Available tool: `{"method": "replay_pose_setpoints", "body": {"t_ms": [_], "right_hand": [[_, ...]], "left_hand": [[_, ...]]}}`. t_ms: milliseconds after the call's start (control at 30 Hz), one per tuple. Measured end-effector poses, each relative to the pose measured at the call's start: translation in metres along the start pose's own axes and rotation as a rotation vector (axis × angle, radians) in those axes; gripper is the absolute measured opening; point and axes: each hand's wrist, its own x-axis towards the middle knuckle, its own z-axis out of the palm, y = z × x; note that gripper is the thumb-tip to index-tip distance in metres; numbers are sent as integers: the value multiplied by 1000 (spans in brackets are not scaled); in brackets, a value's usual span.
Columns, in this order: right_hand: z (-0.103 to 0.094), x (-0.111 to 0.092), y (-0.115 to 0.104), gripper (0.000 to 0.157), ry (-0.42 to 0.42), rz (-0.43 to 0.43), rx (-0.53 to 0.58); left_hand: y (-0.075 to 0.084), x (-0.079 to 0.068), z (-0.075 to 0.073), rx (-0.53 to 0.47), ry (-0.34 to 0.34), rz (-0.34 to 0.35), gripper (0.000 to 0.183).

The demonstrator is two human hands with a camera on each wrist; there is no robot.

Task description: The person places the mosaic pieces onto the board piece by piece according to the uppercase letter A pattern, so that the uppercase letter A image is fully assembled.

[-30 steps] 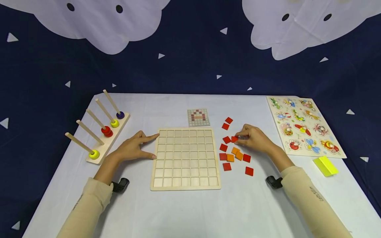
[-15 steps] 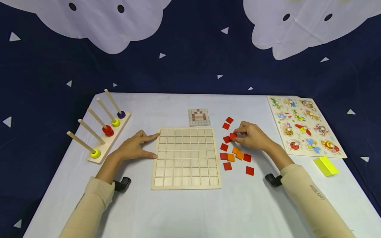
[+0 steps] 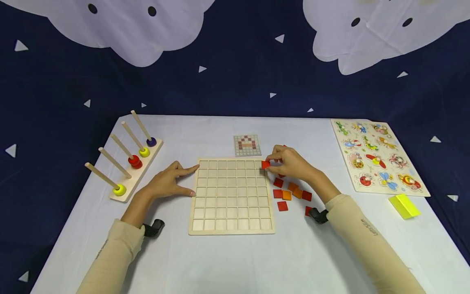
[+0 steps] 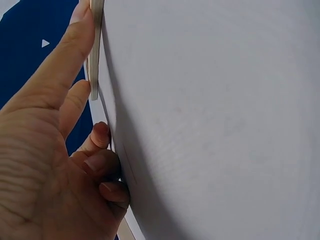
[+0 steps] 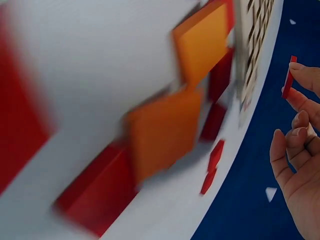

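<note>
Red tile (image 3: pixel 265 165) right hand (image 3: pixel 291 162) pinches, left hand (image 3: pixel 166 183) half spread, card (image 3: pixel 247 145) head view only

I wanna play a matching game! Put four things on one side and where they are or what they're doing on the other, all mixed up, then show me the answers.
Things:
1. Left hand
2. Picture card
3. Right hand
4. Bug puzzle

Matches:
A. Pinching a red tile
B. At the far right of the table
C. Touching the left edge of the grid board
D. Just beyond the grid board's far edge

Right pairs: 1-C, 2-D, 3-A, 4-B
</note>
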Motion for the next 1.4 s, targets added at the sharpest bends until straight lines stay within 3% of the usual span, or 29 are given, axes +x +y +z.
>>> {"method": "replay_pose_setpoints", "body": {"t_ms": [200, 567, 1100, 1400], "right_hand": [[10, 21, -17, 32, -45, -15, 64], [29, 43, -29, 31, -81, -75, 58], [41, 65, -32, 31, -118, -47, 3], [51, 73, -34, 30, -132, -55, -96]], "left_hand": [[2, -1, 0, -6, -4, 1, 92], [6, 0, -2, 0, -8, 11, 92], [4, 0, -2, 0, -14, 1, 93], [4, -1, -2, -24, -4, 0, 92]]}}
